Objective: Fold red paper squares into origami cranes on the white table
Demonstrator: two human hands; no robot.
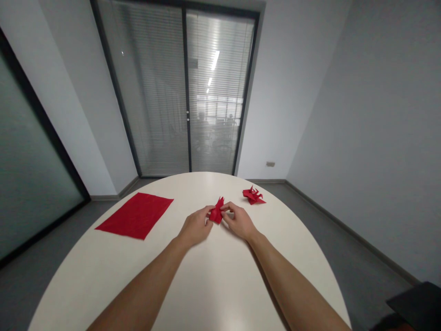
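Note:
A small red folded-paper piece [217, 214] is held just over the middle of the round table, its narrow points facing away from me. On its left edge, my left hand [197, 226] pinches it between thumb and fingers. My right hand [240, 220] grips the opposite edge, thumb below and fingertips bent over the paper. Parts of the piece are covered by the fingers. Beyond my right hand lies a red origami figure [253, 196] with several pointed folds. To the left of my left hand, a creased red paper sheet [136, 216] lies spread flat.
The white round table [206, 285] has a curved edge at the far side and both flanks. Behind it stand glass doors with blinds [217, 138]. A black object [418, 303], perhaps part of a chair, shows at the lower right.

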